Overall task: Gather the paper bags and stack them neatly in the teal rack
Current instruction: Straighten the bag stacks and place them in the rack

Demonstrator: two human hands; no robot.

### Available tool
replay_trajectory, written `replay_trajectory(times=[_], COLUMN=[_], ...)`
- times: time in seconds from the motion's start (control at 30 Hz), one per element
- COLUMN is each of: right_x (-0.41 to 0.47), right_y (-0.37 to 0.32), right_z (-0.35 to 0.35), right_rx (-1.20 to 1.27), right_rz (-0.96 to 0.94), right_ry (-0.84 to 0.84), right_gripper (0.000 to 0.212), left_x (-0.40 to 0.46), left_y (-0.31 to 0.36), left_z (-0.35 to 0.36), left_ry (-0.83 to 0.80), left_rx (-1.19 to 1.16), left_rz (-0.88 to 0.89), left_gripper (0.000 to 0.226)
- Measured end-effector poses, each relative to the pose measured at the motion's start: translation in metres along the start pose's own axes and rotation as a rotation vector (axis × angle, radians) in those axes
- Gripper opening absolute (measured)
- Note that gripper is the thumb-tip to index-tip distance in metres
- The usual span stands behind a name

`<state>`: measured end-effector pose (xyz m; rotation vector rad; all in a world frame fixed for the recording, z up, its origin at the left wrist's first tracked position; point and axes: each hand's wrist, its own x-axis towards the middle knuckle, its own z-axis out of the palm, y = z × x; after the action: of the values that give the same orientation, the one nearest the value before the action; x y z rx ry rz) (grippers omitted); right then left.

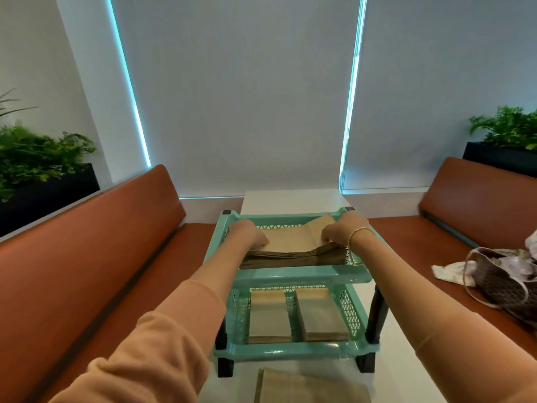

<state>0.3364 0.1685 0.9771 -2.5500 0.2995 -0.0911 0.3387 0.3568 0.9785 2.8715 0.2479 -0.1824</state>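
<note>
Left hand [249, 235]: fingers curled down, pressing the left edge of the top-tier stack of paper bags [293, 251].
Right hand [340, 231]: fingers curled, pinching that stack's right edge.
Teal rack [293, 279]: stands on the white bench [406, 373].
Lower tier: two bag piles [296, 314] side by side.
Loose bag [308, 386]: flat on the bench before the rack.

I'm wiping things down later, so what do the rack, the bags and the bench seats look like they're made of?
Teal rack: seemingly moulded plastic, slightly glossy, with lattice-perforated sides.
Paper bags: matte brown kraft paper, flat layered edges.
Bench seat: smooth rust-brown upholstery, probably leather or vinyl; which, I cannot tell.
</note>
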Motion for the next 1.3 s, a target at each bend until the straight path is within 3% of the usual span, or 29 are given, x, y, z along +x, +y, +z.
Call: replay_trajectory(times=[0.37, 0.63, 0.8, 0.87, 1.13, 1.3], right_x=[-0.008, -0.013, -0.016, -0.016, -0.017, -0.018], right_y=[0.005, -0.003, -0.003, -0.003, -0.002, -0.002], right_z=[0.003, 0.0, -0.006, -0.008, -0.005, -0.002], right_rx=[0.002, 0.063, 0.152, 0.231, 0.168, 0.116], right_rz=[0.042, 0.087, 0.144, 0.176, 0.149, 0.145], right_ry=[-0.054, -0.145, -0.217, -0.256, -0.211, -0.187], right_gripper=[0.025, 0.017, 0.018, 0.017, 0.013, 0.018], left_x=[-0.004, -0.01, -0.017, -0.017, -0.016, -0.017], left_y=[-0.003, 0.002, 0.004, 0.003, 0.0, -0.001], left_z=[0.011, 0.006, 0.003, 0.002, 0.009, 0.014], left_ry=[-0.01, -0.022, -0.19, -0.254, -0.118, -0.118], left_rx=[-0.005, -0.014, -0.358, -0.339, -0.046, -0.034], left_rz=[-0.002, 0.012, 0.043, 0.054, 0.125, 0.136], left_gripper=[0.056, 0.046, 0.083, 0.089, 0.053, 0.051])
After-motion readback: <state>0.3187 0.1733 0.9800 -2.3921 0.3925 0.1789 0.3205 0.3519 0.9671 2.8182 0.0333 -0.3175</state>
